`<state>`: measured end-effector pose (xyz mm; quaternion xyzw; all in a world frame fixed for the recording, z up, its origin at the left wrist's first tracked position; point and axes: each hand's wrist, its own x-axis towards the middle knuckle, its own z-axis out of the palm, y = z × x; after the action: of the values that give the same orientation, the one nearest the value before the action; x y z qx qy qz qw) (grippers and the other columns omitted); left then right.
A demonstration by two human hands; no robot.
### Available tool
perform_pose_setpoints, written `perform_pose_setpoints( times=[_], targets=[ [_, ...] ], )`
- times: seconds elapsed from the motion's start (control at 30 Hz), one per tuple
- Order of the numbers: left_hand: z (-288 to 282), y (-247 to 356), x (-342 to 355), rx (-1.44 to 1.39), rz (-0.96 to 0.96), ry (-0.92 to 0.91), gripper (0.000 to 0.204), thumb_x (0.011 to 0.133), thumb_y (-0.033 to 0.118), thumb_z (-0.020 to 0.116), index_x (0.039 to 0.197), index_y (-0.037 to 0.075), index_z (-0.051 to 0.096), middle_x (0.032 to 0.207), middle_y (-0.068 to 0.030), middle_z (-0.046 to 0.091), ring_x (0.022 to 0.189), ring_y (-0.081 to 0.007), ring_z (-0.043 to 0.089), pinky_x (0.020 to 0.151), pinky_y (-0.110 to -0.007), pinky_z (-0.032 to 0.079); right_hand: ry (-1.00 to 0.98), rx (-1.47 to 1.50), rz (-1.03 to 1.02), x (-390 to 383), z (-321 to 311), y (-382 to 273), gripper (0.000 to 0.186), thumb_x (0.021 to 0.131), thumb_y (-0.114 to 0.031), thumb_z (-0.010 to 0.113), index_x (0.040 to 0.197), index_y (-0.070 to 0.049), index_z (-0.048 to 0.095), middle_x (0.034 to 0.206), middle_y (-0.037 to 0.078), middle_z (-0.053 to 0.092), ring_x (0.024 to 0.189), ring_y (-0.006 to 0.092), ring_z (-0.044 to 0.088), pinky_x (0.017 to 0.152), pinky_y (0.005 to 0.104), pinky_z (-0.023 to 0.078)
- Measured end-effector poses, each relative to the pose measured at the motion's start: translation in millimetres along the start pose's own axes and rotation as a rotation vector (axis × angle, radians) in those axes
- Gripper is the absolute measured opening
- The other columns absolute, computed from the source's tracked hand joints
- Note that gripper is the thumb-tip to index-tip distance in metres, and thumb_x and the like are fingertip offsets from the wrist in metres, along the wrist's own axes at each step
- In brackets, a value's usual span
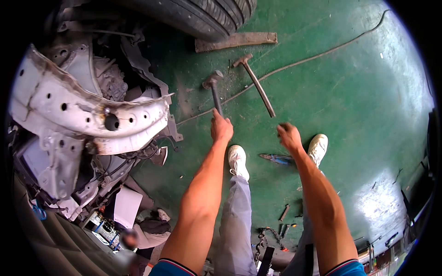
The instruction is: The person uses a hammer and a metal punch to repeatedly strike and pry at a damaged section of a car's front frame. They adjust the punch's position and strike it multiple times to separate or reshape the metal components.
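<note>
My left hand (221,128) is closed around the dark handle of a hammer (216,95), whose metal head points away from me above the green floor. My right hand (289,136) is curled, its fingers partly blurred, and whatever may be inside it is hidden. Just beyond that hand, a second hammer (260,89) with a metal handle and a narrow head lies on the floor, its handle end nearest my fingers. Blue-handled pliers (277,159) rest on the floor between my shoes.
On the left stands a partly stripped vehicle with a bare white metal panel (87,108). A tire (207,16) and a wooden block (237,41) are at the far side. A cable (317,57) crosses the floor. A chain (261,241) lies near my legs; another person (147,239) is at lower left.
</note>
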<state>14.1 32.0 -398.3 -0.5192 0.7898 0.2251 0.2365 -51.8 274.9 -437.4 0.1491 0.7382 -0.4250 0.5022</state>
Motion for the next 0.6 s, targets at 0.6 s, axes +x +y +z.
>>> perform_pose_setpoints(
  times=[0.6],
  targets=[
    [-275.1, -205.2, -306.4, -0.137, -0.012, 0.333, 0.046, 0.09, 0.036, 0.06, 0.118, 0.0, 0.062, 0.109, -0.0212, 0.067, 0.101, -0.0403, 0.064, 0.089, -0.047, 0.051, -0.607, 0.295, -0.103, -413.9, -113.0, -148.0, 0.044, 0.09, -0.021, 0.068, 0.124, 0.005, 0.058, 0.105, 0.015, 0.07, 0.091, 0.0237, 0.069, 0.08, 0.0343, 0.054]
  ],
)
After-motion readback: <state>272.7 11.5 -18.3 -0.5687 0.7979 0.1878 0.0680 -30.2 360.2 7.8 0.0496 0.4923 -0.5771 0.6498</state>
